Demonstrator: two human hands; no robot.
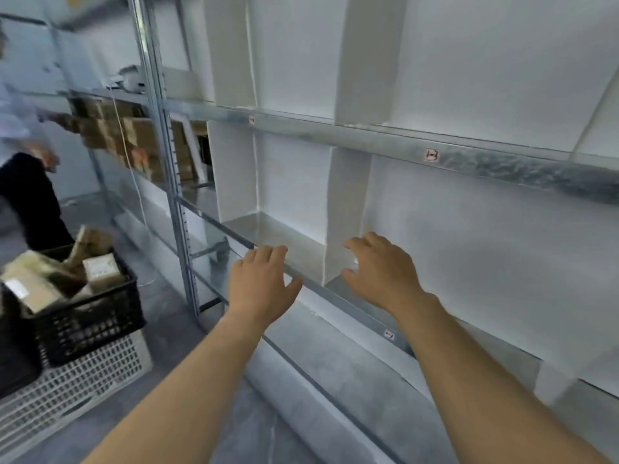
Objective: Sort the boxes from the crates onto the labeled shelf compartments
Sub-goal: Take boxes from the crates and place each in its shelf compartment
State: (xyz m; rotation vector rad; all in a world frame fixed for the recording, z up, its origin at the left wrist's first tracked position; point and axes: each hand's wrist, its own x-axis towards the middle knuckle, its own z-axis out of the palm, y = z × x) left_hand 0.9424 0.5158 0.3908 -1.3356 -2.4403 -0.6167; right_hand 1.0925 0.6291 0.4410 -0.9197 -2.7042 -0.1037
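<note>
Grip: none. Left hand has its fingers apart and relaxed and holds nothing; it hangs over the front rail of the shelf. Right hand is likewise bare, fingers loosely bent, at the foot of a white divider.

Item, boxes: several brown cartons with pale labels, heaped loose in a black crate on the floor to the left, well apart from both hands. The black crate sits on a white crate.

Item, compartments: those in view on this bay show no box. Small tags mark the rails, one on the upper rail and one on the lower; their print is too blurred to read with confidence.

Item, neighbouring bay: stacked brown cartons, blurred, with another person beside them.

Progress, as judged: little or none placed on this bay; the crate is far from emptied. Most of the sorting is left. Next step likely: turn left and take a box.
</note>
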